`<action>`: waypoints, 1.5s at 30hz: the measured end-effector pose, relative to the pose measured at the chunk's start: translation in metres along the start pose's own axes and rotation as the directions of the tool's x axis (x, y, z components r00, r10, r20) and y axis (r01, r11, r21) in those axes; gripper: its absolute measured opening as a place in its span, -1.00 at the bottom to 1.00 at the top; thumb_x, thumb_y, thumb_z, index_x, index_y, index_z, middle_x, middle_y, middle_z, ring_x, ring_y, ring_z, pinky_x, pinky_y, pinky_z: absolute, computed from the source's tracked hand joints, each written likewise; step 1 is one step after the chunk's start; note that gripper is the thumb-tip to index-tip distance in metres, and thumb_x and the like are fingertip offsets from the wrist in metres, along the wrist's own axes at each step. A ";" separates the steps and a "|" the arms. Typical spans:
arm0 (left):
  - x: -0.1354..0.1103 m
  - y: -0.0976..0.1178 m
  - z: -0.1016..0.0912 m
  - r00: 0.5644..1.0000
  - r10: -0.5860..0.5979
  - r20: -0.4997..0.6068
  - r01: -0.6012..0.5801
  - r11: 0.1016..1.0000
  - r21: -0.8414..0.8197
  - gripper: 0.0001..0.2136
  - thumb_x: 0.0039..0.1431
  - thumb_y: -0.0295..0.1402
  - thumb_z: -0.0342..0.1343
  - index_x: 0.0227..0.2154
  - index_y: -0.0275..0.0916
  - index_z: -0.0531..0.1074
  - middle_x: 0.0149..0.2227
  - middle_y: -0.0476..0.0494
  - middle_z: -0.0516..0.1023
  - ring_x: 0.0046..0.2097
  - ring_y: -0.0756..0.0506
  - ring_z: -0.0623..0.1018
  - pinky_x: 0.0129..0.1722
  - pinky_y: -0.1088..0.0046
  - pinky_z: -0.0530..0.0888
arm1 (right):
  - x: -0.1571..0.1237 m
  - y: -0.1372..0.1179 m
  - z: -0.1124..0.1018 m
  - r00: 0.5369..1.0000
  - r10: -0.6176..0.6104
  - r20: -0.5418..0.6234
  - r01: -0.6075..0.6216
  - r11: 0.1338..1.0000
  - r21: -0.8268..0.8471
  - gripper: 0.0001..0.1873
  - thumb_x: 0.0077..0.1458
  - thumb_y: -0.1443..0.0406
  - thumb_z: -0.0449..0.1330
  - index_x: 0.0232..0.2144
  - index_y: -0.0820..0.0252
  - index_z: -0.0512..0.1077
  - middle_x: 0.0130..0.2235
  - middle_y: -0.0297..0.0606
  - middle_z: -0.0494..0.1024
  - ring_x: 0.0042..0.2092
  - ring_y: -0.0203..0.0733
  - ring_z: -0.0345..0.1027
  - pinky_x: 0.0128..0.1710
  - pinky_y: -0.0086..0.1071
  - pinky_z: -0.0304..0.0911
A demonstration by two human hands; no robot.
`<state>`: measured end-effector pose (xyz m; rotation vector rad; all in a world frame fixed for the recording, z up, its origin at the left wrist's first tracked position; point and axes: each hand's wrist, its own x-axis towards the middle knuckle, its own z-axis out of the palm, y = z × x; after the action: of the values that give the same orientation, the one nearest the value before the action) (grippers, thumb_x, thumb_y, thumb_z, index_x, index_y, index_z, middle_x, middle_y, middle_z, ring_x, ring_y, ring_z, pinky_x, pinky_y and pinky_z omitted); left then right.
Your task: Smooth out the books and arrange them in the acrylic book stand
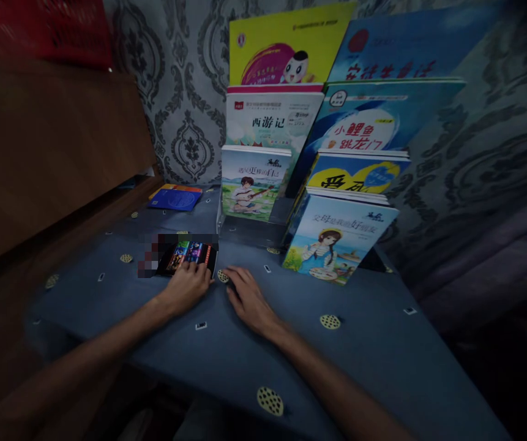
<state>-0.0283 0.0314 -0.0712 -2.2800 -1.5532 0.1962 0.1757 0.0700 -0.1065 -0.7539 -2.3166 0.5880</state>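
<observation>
Dark picture-faced book point(190, 250), probably light, stiff, best edge-held; left hand point(190, 282), grip indeterminable; right hand point(248, 299), loosely spread.

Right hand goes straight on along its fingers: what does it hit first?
Probably the right edge of the dark book with bright picture panels, just ahead of the right hand; hand height is unclear, so it might pass over.
</observation>
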 end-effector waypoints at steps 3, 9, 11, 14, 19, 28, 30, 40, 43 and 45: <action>-0.013 0.020 -0.001 0.996 0.041 -0.085 -0.046 0.998 -0.053 -0.71 0.46 -0.25 -0.05 -0.18 -0.30 0.53 -0.27 -0.30 0.55 -0.20 -0.21 0.55 -0.23 0.25 0.44 | 0.000 0.002 -0.001 0.999 -0.002 -0.047 0.004 0.999 0.045 -0.48 0.32 0.46 -0.07 0.24 0.12 0.36 0.22 -0.04 0.44 0.27 -0.03 0.29 0.30 0.08 0.25; -0.022 0.023 -0.002 0.979 0.086 -0.184 -0.129 0.963 -0.235 -0.68 0.48 -0.18 -0.08 -0.08 -0.23 0.52 -0.16 -0.23 0.59 -0.08 -0.19 0.56 -0.11 0.26 0.49 | 0.001 -0.002 0.001 0.999 -0.005 0.043 0.007 0.999 -0.044 -0.58 0.38 0.35 0.00 0.20 0.17 0.43 0.20 0.00 0.50 0.27 -0.01 0.32 0.27 0.04 0.27; -0.020 0.004 0.004 0.989 0.019 -0.149 -0.060 0.959 -0.278 -0.69 0.49 -0.25 -0.12 0.02 -0.23 0.49 -0.06 -0.22 0.61 -0.02 -0.19 0.56 -0.04 0.26 0.50 | 0.001 -0.004 0.003 0.996 0.014 0.084 -0.005 0.994 -0.113 -0.59 0.37 0.31 0.06 0.20 0.17 0.44 0.24 0.02 0.47 0.27 0.04 0.32 0.26 0.09 0.26; -0.016 -0.036 0.018 0.986 -0.159 -0.046 0.136 0.937 -0.320 -0.65 0.47 -0.28 -0.10 0.15 -0.25 0.43 0.16 -0.26 0.55 0.15 -0.21 0.52 0.16 0.20 0.45 | 0.000 -0.006 0.003 0.994 0.041 0.104 -0.024 0.987 -0.157 -0.59 0.36 0.30 0.08 0.20 0.15 0.44 0.24 0.03 0.47 0.27 0.06 0.31 0.25 0.12 0.25; -0.017 -0.088 0.043 0.914 -0.395 0.095 0.400 0.838 -0.371 -0.55 0.45 -0.26 -0.17 0.27 -0.28 0.36 0.32 -0.27 0.41 0.33 -0.25 0.39 0.32 0.13 0.34 | 0.007 -0.005 0.001 0.994 0.027 0.109 -0.010 0.989 -0.147 -0.63 0.38 0.28 0.08 0.16 0.17 0.47 0.20 0.01 0.50 0.26 0.03 0.30 0.25 0.08 0.24; -0.020 -0.093 0.068 0.913 -0.408 -0.034 0.355 0.832 -0.426 -0.51 0.40 -0.23 -0.22 0.22 -0.26 0.43 0.28 -0.23 0.48 0.29 -0.23 0.45 0.34 0.13 0.36 | 0.071 -0.001 0.010 0.978 0.119 0.172 -0.071 0.963 -0.260 -0.57 0.38 0.22 0.14 0.22 0.20 0.41 0.31 0.06 0.38 0.34 0.04 0.22 0.32 0.03 0.14; -0.020 -0.095 0.073 0.911 -0.408 -0.062 0.343 0.832 -0.435 -0.51 0.40 -0.21 -0.22 0.20 -0.23 0.44 0.27 -0.22 0.49 0.29 -0.23 0.46 0.33 0.11 0.38 | 0.074 0.001 0.011 0.981 0.121 0.150 -0.077 0.960 -0.269 -0.57 0.38 0.20 0.14 0.22 0.18 0.41 0.31 0.05 0.38 0.31 0.03 0.24 0.30 0.02 0.16; -0.003 -0.087 0.073 0.984 -0.115 -0.139 0.027 0.855 -0.518 -0.52 0.43 -0.18 -0.19 0.25 -0.18 0.43 0.30 -0.15 0.46 0.33 -0.17 0.44 0.34 0.19 0.38 | 0.006 -0.018 -0.009 0.986 0.156 0.056 -0.135 0.951 -0.279 -0.59 0.32 0.20 0.19 0.16 0.20 0.45 0.07 -0.02 0.45 0.10 0.06 0.28 0.13 -0.01 0.33; 0.010 -0.076 0.064 0.984 0.012 -0.175 -0.106 0.837 -0.537 -0.55 0.44 -0.23 -0.18 0.24 -0.13 0.44 0.29 -0.12 0.47 0.33 -0.13 0.43 0.33 0.23 0.39 | -0.021 -0.027 -0.015 0.980 0.197 0.028 -0.182 0.945 -0.272 -0.63 0.31 0.24 0.19 0.11 0.23 0.49 0.02 -0.01 0.46 0.05 0.06 0.29 0.09 0.00 0.36; 0.019 -0.069 0.059 0.977 0.078 -0.198 -0.175 0.826 -0.536 -0.57 0.44 -0.26 -0.16 0.23 -0.11 0.44 0.29 -0.10 0.48 0.34 -0.11 0.43 0.32 0.24 0.40 | -0.034 -0.032 -0.019 0.975 0.223 0.005 -0.215 0.942 -0.260 -0.64 0.30 0.26 0.18 0.09 0.23 0.50 -0.01 -0.02 0.47 0.02 0.06 0.30 0.07 -0.01 0.37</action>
<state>-0.0998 0.0844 -0.0974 -2.7472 -1.5074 -0.4679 0.1983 0.0286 -0.0891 -1.1437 -2.3857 0.3989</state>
